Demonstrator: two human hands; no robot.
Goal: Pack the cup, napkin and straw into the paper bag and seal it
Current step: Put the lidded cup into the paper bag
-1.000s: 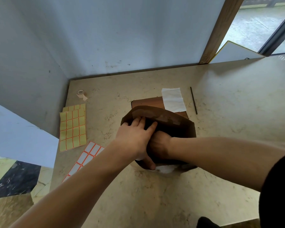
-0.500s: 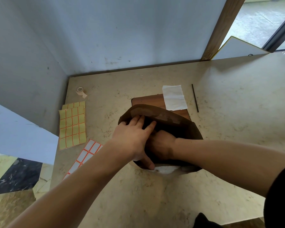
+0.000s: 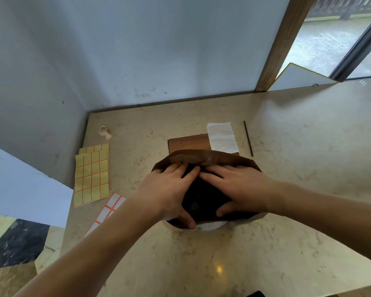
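Tape roll (image 3: 103, 131): far beyond our left hand, near the bench (image 3: 287, 168) corner.

Yellow label sheets (image 3: 92, 176): lying flat, well to the outer side of our left hand; a white label strip (image 3: 107, 209) lies beside that forearm.

Left hand (image 3: 169, 189): fingers spread over the left part of the paper bag (image 3: 212, 158) mouth, fingertips under the far rim, thumb at the near edge; we judge it holds the opening wide.

Paper bag: directly under and between both hands, mouth toward us, interior dark. We cannot tell whether the cup is inside; a pale patch shows at the near edge below the thumbs.

Wooden board (image 3: 189, 142): just beyond the fingertips, partly under the bag.

Right hand (image 3: 240, 187): fingers spread across the right part of the mouth, thumb curled at the near rim.

Napkin (image 3: 222, 137): beyond the right hand, flat, overlapping the board, not yet packed.

Straw (image 3: 248, 138): just beside the napkin on its outer side, on the bench, not yet packed.

Risks, as we judge them: the thin rim may tear if both hands pull apart too hard; releasing one hand to fetch the napkin may let the mouth collapse; the straw may roll when reached for.
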